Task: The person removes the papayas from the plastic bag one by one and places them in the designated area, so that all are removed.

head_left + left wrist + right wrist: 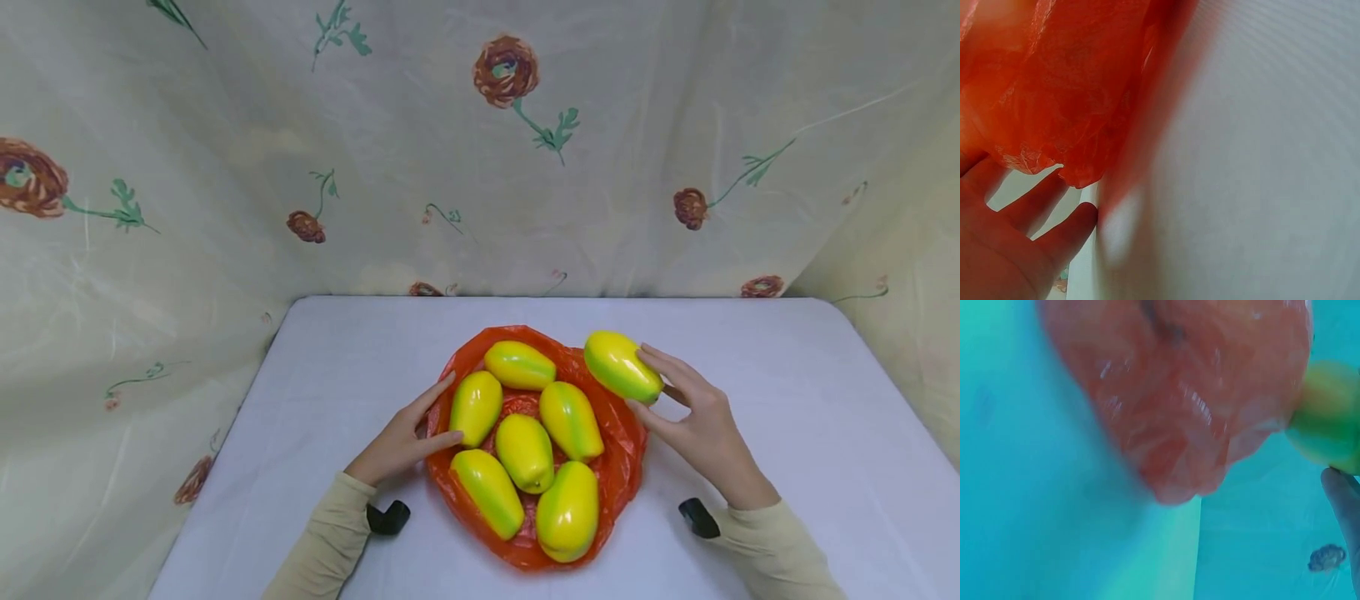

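Observation:
A red plastic bag (pixel 628 433) lies spread open like a bowl, with several yellow-green mangoes (pixel 525 450) inside it. My right hand (pixel 701 421) holds another mango (pixel 618 362) between thumb and fingertips, over the bag's upper right rim. In the right wrist view, a fingertip meets the underside of this mango (pixel 1325 434). My left hand (pixel 401 442) rests against the bag's left side, fingers straight and spread along the outside. Its thumb reaches over the rim to the leftmost mango (pixel 477 408). In the left wrist view, the bag (pixel 1072 94) hides some of the fingertips.
The bag stands on a table with a white cloth (pixel 345 358). A pale floral curtain (pixel 397 125) hangs behind the table's far edge and along both sides. Each wrist wears a small black camera, one at the left cuff (pixel 388 518) and one at the right (pixel 699 518).

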{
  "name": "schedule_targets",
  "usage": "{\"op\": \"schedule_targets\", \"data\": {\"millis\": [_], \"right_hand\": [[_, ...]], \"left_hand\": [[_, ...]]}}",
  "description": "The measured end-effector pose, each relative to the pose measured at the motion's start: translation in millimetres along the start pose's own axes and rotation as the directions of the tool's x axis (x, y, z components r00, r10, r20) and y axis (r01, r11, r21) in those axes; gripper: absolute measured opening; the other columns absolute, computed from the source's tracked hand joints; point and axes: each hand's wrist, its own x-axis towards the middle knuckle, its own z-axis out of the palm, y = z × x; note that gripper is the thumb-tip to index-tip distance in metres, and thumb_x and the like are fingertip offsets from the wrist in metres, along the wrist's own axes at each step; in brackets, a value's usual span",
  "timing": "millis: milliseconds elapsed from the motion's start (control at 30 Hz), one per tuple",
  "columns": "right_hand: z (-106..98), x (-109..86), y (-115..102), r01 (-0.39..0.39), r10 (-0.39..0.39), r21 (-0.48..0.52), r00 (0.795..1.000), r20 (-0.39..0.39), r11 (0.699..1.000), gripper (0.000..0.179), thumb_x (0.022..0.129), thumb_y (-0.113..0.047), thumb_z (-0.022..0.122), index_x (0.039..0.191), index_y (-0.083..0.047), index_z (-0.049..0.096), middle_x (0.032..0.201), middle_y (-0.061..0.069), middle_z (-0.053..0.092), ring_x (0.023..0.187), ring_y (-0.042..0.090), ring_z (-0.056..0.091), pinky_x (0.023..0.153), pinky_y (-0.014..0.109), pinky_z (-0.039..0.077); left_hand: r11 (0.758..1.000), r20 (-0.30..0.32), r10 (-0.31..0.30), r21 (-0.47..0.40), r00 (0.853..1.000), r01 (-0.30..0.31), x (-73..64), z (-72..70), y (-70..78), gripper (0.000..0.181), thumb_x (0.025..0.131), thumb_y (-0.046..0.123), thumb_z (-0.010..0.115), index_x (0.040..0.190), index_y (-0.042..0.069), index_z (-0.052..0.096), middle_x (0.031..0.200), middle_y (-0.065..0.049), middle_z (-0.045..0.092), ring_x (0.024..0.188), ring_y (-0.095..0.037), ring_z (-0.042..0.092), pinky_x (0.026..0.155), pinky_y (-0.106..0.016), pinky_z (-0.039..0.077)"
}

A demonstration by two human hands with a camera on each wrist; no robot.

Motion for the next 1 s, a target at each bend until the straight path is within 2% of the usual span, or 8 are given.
{"op": "schedule_targets", "data": {"millis": [200, 300, 433, 533, 600, 700, 800, 1000], "right_hand": [[-7.1, -3.6, 11.7, -0.017, 0.016, -0.023, 0.999, -0.046, 1.000, 0.077, 0.080, 0.004, 0.085, 0.149, -0.013, 0.056, 0.153, 0.016, 0.055, 0.136, -0.019, 0.039, 0.095, -0.002, 0.039], [-9.6, -4.5, 17.5, -0.051, 0.049, -0.047, 0.998, -0.043, 0.998, 0.077, 0.081, 0.001, 0.085, 0.150, -0.014, 0.055, 0.154, 0.015, 0.054, 0.142, 0.005, 0.049, 0.095, -0.004, 0.037], [-10.8, -5.9, 25.9, -0.087, 0.085, -0.067, 0.996, -0.031, 0.994, 0.075, 0.082, -0.003, 0.086, 0.150, -0.014, 0.055, 0.155, 0.016, 0.053, 0.136, 0.039, 0.054, 0.093, -0.006, 0.033], [-10.4, -6.8, 33.0, -0.096, 0.094, -0.076, 0.995, -0.026, 0.992, 0.074, 0.082, -0.003, 0.086, 0.149, -0.013, 0.055, 0.155, 0.017, 0.053, 0.136, 0.043, 0.054, 0.093, -0.006, 0.033], [-10.2, -7.1, 37.7, -0.100, 0.099, -0.086, 0.995, -0.024, 0.991, 0.074, 0.082, -0.003, 0.085, 0.149, -0.012, 0.055, 0.155, 0.017, 0.053, 0.136, 0.043, 0.054, 0.095, 0.000, 0.041], [-10.0, -7.7, 43.4, -0.114, 0.114, -0.107, 0.993, -0.015, 0.988, 0.072, 0.084, -0.006, 0.085, 0.150, -0.011, 0.054, 0.155, 0.017, 0.052, 0.136, 0.043, 0.054, 0.097, 0.020, 0.052], [-10.6, -7.8, 47.3, -0.126, 0.126, -0.124, 0.992, -0.007, 0.984, 0.071, 0.085, -0.007, 0.084, 0.149, -0.010, 0.054, 0.155, 0.018, 0.052, 0.136, 0.044, 0.054, 0.094, 0.036, 0.053], [-11.4, -6.4, 47.1, -0.152, 0.157, -0.131, 0.987, 0.025, 0.980, 0.070, 0.086, -0.005, 0.083, 0.149, -0.006, 0.054, 0.153, 0.022, 0.052, 0.135, 0.046, 0.054, 0.093, 0.051, 0.052]], "left_hand": [[1.000, 0.001, -0.003, -0.007, 1.000, 0.003, -0.3, 0.2, 0.7, 0.084, 0.091, 0.046, 0.077, 0.160, 0.049, 0.028, 0.169, 0.007, 0.032, 0.150, -0.024, 0.042, 0.116, -0.049, 0.047], [1.000, 0.000, -0.001, -0.007, 1.000, 0.001, -0.1, 0.4, 1.0, 0.084, 0.091, 0.046, 0.077, 0.160, 0.049, 0.028, 0.169, 0.007, 0.032, 0.149, -0.025, 0.042, 0.115, -0.049, 0.048], [1.000, 0.000, -0.002, -0.001, 1.000, 0.002, 0.4, 0.5, 0.8, 0.085, 0.091, 0.046, 0.077, 0.160, 0.048, 0.028, 0.169, 0.007, 0.033, 0.148, -0.024, 0.043, 0.115, -0.049, 0.048], [1.000, -0.001, -0.002, 0.005, 1.000, 0.002, 0.3, 0.5, 0.6, 0.085, 0.091, 0.046, 0.077, 0.160, 0.048, 0.028, 0.169, 0.006, 0.033, 0.147, -0.024, 0.044, 0.115, -0.048, 0.048], [1.000, 0.000, 0.000, 0.007, 1.000, 0.000, 0.3, 0.5, 0.6, 0.085, 0.091, 0.047, 0.077, 0.160, 0.048, 0.027, 0.168, 0.006, 0.033, 0.147, -0.024, 0.044, 0.115, -0.049, 0.048], [1.000, 0.001, 0.004, 0.012, 1.000, -0.004, 0.2, 0.3, 0.6, 0.085, 0.091, 0.046, 0.077, 0.160, 0.047, 0.028, 0.168, 0.006, 0.033, 0.147, -0.024, 0.044, 0.116, -0.048, 0.047], [1.000, 0.003, 0.005, 0.012, 1.000, -0.005, -0.1, 0.1, 1.0, 0.085, 0.092, 0.046, 0.076, 0.161, 0.047, 0.027, 0.168, 0.006, 0.034, 0.148, -0.023, 0.043, 0.118, -0.049, 0.046], [1.000, 0.000, -0.002, 0.002, 1.000, 0.002, -1.2, 0.6, 1.8, 0.084, 0.092, 0.045, 0.076, 0.160, 0.049, 0.028, 0.168, 0.007, 0.033, 0.149, -0.024, 0.041, 0.118, -0.050, 0.045]]}}
